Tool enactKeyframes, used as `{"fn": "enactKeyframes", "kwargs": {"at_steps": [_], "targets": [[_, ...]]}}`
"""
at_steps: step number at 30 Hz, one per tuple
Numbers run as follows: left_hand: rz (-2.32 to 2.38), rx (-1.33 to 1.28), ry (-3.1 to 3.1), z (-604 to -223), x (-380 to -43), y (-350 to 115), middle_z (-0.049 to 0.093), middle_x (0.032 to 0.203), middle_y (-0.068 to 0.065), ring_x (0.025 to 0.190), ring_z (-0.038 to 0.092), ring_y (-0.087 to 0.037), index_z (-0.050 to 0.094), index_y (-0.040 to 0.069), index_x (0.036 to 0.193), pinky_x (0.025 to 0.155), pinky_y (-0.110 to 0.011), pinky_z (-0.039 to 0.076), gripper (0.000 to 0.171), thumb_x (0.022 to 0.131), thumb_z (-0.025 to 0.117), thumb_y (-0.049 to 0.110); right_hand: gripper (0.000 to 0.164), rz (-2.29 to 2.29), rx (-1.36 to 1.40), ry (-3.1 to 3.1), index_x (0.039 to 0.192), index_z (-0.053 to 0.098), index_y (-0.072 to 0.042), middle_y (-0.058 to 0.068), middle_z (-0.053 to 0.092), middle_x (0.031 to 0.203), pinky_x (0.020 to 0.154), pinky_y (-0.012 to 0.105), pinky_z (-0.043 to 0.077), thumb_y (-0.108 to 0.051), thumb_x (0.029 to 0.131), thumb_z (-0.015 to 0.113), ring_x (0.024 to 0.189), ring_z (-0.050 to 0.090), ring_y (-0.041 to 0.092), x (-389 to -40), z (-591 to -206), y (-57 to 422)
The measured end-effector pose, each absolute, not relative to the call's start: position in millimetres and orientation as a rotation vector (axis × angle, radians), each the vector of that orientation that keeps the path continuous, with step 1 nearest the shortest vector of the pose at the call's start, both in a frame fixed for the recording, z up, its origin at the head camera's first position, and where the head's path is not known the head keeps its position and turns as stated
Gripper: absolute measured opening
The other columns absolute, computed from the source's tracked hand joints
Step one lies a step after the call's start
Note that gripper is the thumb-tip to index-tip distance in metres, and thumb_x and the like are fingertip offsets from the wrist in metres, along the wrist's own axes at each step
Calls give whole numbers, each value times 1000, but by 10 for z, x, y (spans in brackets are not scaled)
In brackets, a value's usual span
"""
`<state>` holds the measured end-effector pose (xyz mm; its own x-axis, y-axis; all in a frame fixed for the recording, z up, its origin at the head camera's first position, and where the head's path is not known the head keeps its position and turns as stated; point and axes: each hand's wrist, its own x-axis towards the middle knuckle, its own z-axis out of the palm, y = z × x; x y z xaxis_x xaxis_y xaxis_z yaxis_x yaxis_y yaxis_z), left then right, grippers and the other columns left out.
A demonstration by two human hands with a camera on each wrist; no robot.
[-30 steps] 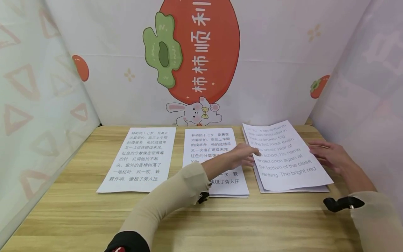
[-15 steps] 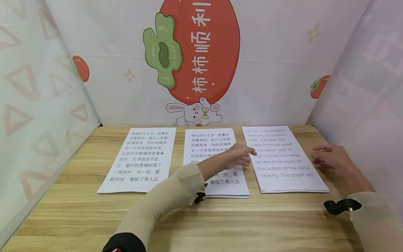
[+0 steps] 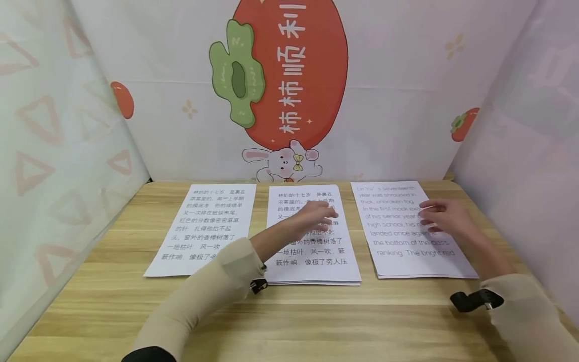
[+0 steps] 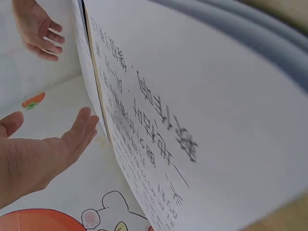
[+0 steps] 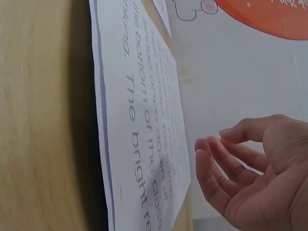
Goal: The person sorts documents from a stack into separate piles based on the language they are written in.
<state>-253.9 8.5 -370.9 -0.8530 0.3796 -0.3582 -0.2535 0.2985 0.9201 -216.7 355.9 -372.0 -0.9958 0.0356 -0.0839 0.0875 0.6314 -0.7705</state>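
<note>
Over the middle stack of paper (image 3: 312, 274), printed with Chinese text, hovers my left hand (image 3: 314, 217) with relaxed fingers. In the left wrist view that hand (image 4: 45, 156) is raised clear of the sheets and holds nothing. My right hand (image 3: 445, 217) is above the right edge of the right-hand stack of paper (image 3: 402, 262), printed in English. Its fingers are loosely curled, thumb near the fingertips, and the right wrist view shows nothing held in this hand (image 5: 260, 175). The right stack's sheets lie almost flush.
A sheet of Chinese text (image 3: 205, 229) lies at the left on the wooden table (image 3: 289, 322). Behind stands a white printed backdrop (image 3: 384, 100), with cloth walls on the left (image 3: 54, 166) and right (image 3: 515, 151).
The tilted top English sheet has settled flat and aligned on the right stack. My left hand has let go and moved left over the middle stack; my right hand has risen over the right stack.
</note>
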Motion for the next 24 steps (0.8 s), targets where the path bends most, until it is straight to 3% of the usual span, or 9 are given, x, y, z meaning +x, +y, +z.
{"fn": "enactKeyframes", "kwargs": {"at_steps": [6, 12, 18, 24], "targets": [[1524, 112, 2142, -3727, -2520, -263, 56, 149, -16, 133, 59, -31, 39, 4, 158, 104, -37, 56, 67, 99, 66, 20, 45, -1398, -32, 2651, 139, 50, 15, 33, 66, 123, 76, 32, 65, -10, 104, 61, 91, 73, 20, -2204, -3741, 3204], [1558, 37, 2184, -3730, -2510, -567, 50, 154, -17, 135, 56, -33, 37, 2, 158, 105, -37, 55, 63, 102, 60, 18, 43, -1510, -54, 2481, 142, 49, 14, 26, 68, 122, 80, 35, 65, -7, 105, 58, 93, 74, 18, -2225, -3828, 2892], [1617, -12, 2169, -3729, -2499, -805, 54, 149, -20, 138, 52, -36, 35, -2, 158, 113, -43, 49, 61, 103, 54, 16, 45, -1650, -53, 2321, 142, 47, 14, 27, 66, 126, 85, 39, 64, -9, 105, 58, 100, 76, 26, -2243, -3898, 2691], [1643, -137, 2184, -3740, -2452, -1003, 45, 157, -20, 146, 43, -39, 52, -2, 146, 120, -48, 40, 50, 100, 55, 18, 46, -1726, -23, 2189, 143, 43, 16, 27, 64, 128, 89, 41, 63, -5, 105, 56, 104, 75, 28, -2262, -3933, 2555]]}}
